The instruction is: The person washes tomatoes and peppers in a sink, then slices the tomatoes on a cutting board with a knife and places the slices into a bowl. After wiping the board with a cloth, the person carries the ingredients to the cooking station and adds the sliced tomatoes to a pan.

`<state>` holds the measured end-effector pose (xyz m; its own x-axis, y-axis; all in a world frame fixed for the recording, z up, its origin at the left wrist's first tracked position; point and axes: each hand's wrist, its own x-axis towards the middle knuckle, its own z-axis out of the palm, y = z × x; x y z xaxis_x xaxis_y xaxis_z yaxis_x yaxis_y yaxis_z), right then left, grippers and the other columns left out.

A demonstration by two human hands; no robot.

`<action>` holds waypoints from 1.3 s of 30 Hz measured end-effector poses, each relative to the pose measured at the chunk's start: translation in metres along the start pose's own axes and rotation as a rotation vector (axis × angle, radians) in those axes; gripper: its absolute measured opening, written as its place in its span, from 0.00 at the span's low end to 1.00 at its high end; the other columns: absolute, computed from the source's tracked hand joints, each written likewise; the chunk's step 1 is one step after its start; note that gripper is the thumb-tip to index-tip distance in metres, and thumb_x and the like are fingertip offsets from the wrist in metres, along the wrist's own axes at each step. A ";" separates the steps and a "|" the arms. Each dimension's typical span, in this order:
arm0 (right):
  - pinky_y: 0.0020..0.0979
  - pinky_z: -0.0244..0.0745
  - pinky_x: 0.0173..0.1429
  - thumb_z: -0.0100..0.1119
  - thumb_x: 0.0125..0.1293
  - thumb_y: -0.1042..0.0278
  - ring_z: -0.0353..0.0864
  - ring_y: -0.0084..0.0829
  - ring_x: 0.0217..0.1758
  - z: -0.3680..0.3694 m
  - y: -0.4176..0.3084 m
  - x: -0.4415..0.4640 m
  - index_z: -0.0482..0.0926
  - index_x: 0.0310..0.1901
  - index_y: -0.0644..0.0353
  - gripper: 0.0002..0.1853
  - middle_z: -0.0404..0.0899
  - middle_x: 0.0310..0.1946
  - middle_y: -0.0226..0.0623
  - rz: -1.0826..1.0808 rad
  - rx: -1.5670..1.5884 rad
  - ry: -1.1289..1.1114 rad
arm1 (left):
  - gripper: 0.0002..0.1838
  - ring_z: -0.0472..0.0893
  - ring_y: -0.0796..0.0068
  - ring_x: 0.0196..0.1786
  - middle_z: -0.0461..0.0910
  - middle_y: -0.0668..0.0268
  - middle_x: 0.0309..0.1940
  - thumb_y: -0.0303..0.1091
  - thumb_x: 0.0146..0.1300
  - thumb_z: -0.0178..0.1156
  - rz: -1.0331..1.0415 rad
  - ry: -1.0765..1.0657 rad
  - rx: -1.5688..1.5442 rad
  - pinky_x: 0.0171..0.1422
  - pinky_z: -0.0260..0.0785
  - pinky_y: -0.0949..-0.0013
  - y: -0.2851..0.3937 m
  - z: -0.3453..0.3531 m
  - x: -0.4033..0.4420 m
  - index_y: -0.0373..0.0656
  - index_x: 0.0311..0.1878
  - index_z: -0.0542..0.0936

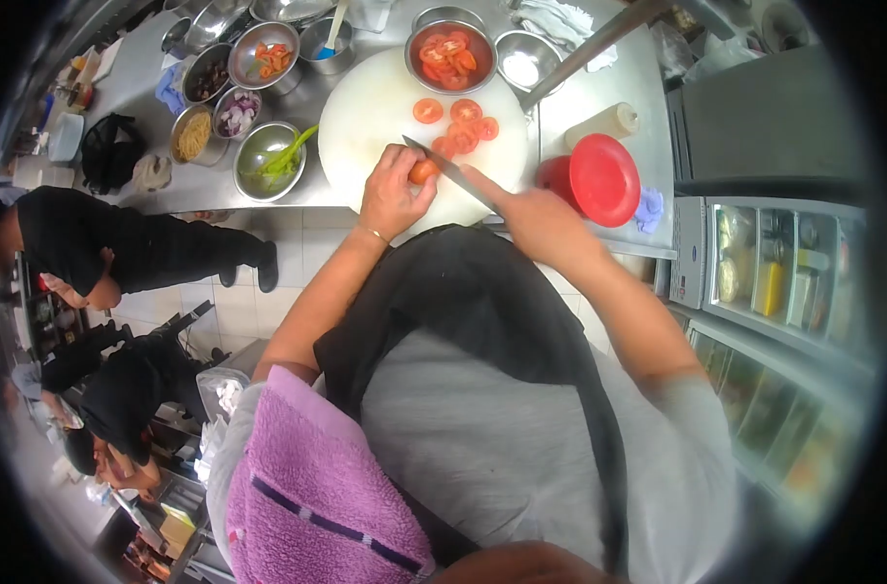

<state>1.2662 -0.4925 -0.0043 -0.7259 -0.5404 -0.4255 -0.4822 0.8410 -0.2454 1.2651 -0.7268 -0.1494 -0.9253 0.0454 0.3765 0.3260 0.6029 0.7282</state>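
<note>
My left hand (390,195) grips a tomato (423,172) with curled fingers against the round white cutting board (351,127). In my right hand (541,222) is a knife (455,175), its blade lying beside the tomato and its tip pointing up and left. Several tomato slices (463,136) lie on the board just beyond the blade. At the board's far edge stands a metal bowl (410,60) of sliced tomatoes. A red plastic container (604,180) is close to my right wrist.
Left of the board are metal bowls of greens (259,146), chopped onion (237,113), noodles (195,134) and cut carrots (264,54). A squeeze bottle (604,127) lies at right. A slanted metal post (590,54) crosses the counter. Two people (64,238) are at left; a glass-front fridge (775,263) is right.
</note>
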 end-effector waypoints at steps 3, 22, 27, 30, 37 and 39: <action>0.54 0.80 0.41 0.54 0.67 0.79 0.86 0.54 0.33 0.027 0.017 0.030 0.53 0.85 0.33 0.47 0.84 0.30 0.55 -0.048 0.015 0.050 | 0.16 0.84 0.65 0.40 0.78 0.59 0.46 0.28 0.59 0.71 0.001 0.004 -0.004 0.43 0.83 0.67 0.002 -0.001 -0.001 0.38 0.50 0.80; 0.52 0.81 0.39 0.54 0.66 0.80 0.87 0.53 0.31 -0.016 -0.006 -0.017 0.52 0.85 0.31 0.48 0.84 0.28 0.54 0.008 0.011 -0.008 | 0.16 0.83 0.66 0.38 0.78 0.59 0.45 0.28 0.59 0.71 -0.016 0.042 -0.033 0.42 0.82 0.66 0.002 0.001 -0.005 0.38 0.48 0.80; 0.53 0.80 0.40 0.53 0.65 0.80 0.87 0.55 0.32 0.030 0.025 0.039 0.52 0.85 0.32 0.48 0.84 0.29 0.55 -0.066 0.065 0.076 | 0.16 0.84 0.66 0.38 0.78 0.59 0.45 0.27 0.59 0.71 0.014 0.068 -0.028 0.43 0.82 0.67 0.003 -0.001 0.002 0.38 0.49 0.80; 0.53 0.80 0.39 0.54 0.64 0.81 0.86 0.55 0.32 0.024 0.028 0.029 0.51 0.85 0.34 0.49 0.84 0.28 0.55 -0.054 0.120 0.061 | 0.16 0.84 0.66 0.38 0.78 0.59 0.45 0.27 0.59 0.71 -0.005 0.076 -0.071 0.43 0.83 0.67 0.003 -0.001 -0.008 0.38 0.49 0.80; 0.50 0.80 0.37 0.56 0.63 0.81 0.85 0.51 0.28 -0.015 0.002 -0.010 0.51 0.85 0.35 0.50 0.82 0.24 0.51 0.008 0.011 0.057 | 0.16 0.83 0.67 0.37 0.78 0.59 0.45 0.27 0.59 0.71 -0.037 0.064 -0.072 0.43 0.82 0.67 0.001 0.001 -0.009 0.38 0.49 0.79; 0.51 0.78 0.37 0.56 0.68 0.78 0.84 0.52 0.28 -0.016 -0.001 -0.015 0.51 0.85 0.32 0.48 0.82 0.25 0.51 0.023 0.004 0.025 | 0.16 0.83 0.67 0.37 0.78 0.59 0.45 0.27 0.59 0.71 -0.035 0.064 -0.075 0.43 0.82 0.67 0.003 0.001 -0.008 0.38 0.49 0.79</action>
<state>1.2695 -0.4852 0.0165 -0.7486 -0.5216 -0.4094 -0.4637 0.8531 -0.2391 1.2733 -0.7244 -0.1512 -0.9227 -0.0269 0.3845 0.3097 0.5420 0.7812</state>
